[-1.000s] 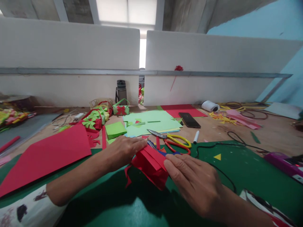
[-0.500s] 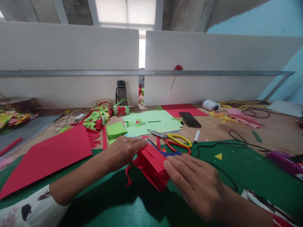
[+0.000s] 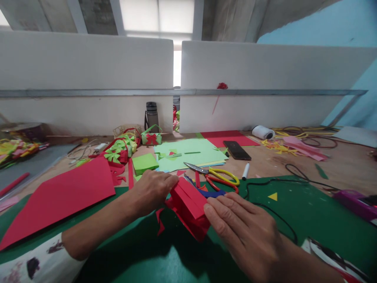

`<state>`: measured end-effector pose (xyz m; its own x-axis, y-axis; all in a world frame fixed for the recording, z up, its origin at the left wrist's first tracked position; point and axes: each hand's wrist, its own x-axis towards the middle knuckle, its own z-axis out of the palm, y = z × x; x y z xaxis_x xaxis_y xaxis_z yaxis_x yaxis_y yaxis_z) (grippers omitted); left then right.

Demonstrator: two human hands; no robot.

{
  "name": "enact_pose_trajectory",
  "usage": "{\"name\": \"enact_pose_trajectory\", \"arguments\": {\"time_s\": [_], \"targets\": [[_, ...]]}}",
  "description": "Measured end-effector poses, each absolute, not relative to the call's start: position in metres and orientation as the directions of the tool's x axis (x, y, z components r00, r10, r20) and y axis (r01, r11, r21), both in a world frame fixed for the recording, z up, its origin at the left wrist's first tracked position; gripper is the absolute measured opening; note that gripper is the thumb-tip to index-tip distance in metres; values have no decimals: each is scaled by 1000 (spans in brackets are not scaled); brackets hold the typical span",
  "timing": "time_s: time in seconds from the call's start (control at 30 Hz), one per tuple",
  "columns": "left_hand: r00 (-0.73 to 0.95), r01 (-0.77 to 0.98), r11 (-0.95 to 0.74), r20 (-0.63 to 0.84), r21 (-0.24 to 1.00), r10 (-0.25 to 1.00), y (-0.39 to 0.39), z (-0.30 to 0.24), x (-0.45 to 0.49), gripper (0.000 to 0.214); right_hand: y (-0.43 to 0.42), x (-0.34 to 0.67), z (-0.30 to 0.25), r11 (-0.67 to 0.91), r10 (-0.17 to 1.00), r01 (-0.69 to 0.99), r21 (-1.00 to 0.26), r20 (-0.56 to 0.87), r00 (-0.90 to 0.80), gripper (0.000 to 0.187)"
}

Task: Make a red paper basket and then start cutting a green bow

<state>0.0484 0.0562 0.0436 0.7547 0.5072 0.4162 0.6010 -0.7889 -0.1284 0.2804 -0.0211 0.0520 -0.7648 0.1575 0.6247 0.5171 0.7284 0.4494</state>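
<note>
A folded red paper box (image 3: 190, 200) is held between my two hands, tilted, above the green mat (image 3: 141, 251). My left hand (image 3: 156, 186) grips its far left end, fingers closed on the edge. At the near right end my right hand (image 3: 244, 224) pinches it, with the fingers together along the side. Just beyond the box lie scissors (image 3: 216, 176) with yellow and red handles, and a blue-handled tool (image 3: 209, 193) partly hidden by the box. A thin red paper scrap (image 3: 160, 222) shows left of the box.
A large red sheet (image 3: 67, 196) lies at left. Pale green sheets (image 3: 194, 151), a phone (image 3: 236, 150) and a white marker (image 3: 246, 171) lie beyond my hands. A small green paper basket (image 3: 151, 137) stands by a bottle (image 3: 152, 115). A black cord (image 3: 273, 179) runs right toward a purple device (image 3: 355, 204).
Both hands keep hold of the red paper box, which has barely shifted. The view has tipped very slightly, so the surroundings sit a little lower.
</note>
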Motion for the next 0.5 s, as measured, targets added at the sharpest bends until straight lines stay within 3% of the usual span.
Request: {"name": "enact_pose_trajectory", "arguments": {"time_s": [0.5], "targets": [[744,615,-780,414,-116,524,54,45,52,22,-22,279,51,744,144,503,439,630,-763,35]]}}
